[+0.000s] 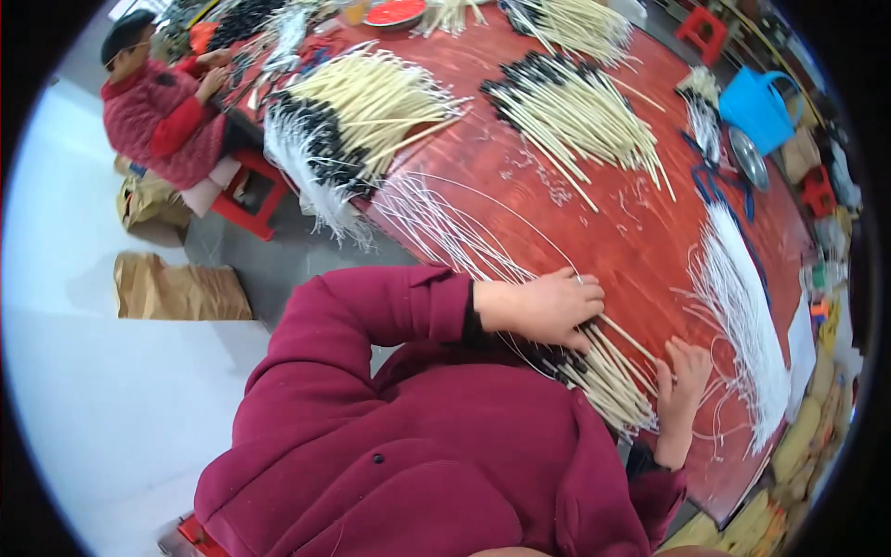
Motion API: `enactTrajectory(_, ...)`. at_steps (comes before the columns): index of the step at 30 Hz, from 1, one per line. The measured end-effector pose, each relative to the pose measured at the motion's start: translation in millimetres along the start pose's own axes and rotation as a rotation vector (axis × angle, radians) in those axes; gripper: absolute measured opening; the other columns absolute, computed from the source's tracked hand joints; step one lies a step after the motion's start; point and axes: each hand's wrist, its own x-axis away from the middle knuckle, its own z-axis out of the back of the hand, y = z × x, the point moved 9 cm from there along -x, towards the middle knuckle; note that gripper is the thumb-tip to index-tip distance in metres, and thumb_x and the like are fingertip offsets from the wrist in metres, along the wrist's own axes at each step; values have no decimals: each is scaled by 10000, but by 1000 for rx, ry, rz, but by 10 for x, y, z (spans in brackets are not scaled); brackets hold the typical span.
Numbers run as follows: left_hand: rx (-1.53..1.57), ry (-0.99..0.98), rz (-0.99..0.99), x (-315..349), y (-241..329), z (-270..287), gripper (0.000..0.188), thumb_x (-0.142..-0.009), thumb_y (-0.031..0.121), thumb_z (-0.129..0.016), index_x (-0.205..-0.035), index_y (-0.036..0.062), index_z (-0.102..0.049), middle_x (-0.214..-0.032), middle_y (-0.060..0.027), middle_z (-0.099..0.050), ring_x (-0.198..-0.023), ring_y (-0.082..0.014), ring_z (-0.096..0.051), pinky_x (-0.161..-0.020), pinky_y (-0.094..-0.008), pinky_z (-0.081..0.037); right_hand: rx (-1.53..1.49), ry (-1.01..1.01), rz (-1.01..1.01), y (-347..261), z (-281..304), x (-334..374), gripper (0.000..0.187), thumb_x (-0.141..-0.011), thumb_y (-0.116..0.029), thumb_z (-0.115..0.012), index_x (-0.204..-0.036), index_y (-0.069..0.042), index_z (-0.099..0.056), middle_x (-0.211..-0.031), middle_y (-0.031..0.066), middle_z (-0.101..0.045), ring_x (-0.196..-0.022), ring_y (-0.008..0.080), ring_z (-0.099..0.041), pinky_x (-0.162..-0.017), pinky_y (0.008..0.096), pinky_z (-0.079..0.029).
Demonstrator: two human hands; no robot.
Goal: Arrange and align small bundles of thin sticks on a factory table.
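My left hand (552, 306) reaches across a bundle of thin pale sticks (608, 385) with dark ends at the table's near edge. Its fingers and thumb close on the upper end of a single pale stick (628, 337), which slants down to the right. White cords (455, 227) run out to the left from under that hand. By the stick's lower end is my right hand (684, 381), its fingers curled toward the thumb. What it pinches is too small to make out. To its right lies a thick sheaf of white cords (742, 325), ends fanned out.
On the red table (520, 218) lie more stick piles (585, 116) with black ends, and a larger stick pile (371, 102) with white cords. A blue watering can (761, 107) and metal lid (748, 158) stand right. Another person (162, 116) sits far left; a paper bag (181, 288) is nearer.
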Motion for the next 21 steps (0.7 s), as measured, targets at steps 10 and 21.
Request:
enactTrajectory(10, 32, -25, -2, 8, -33, -119, 661, -796, 480, -764, -1220, 5, -583, -1341, -144, -540, -1324, -299, -453, -1002, -454, -407, -72, 23, -43, -89, 63, -224, 268, -863, -82, -691, -1111, 18, -676, -1187, 124, -660, -1095, 328, -546, -989, 441, -410)
enactTrajectory(21, 62, -26, 24, 25, -75, -191, 679, -782, 488, -774, -1227, 14, -577, -1400, -154, -510, -1394, -322, -394, -1061, -471, -358, -68, 23, -45, -232, 92, -372, 224, -931, -66, -623, -1135, 12, -673, -1142, 136, -669, -1048, 319, -568, -968, 428, -433)
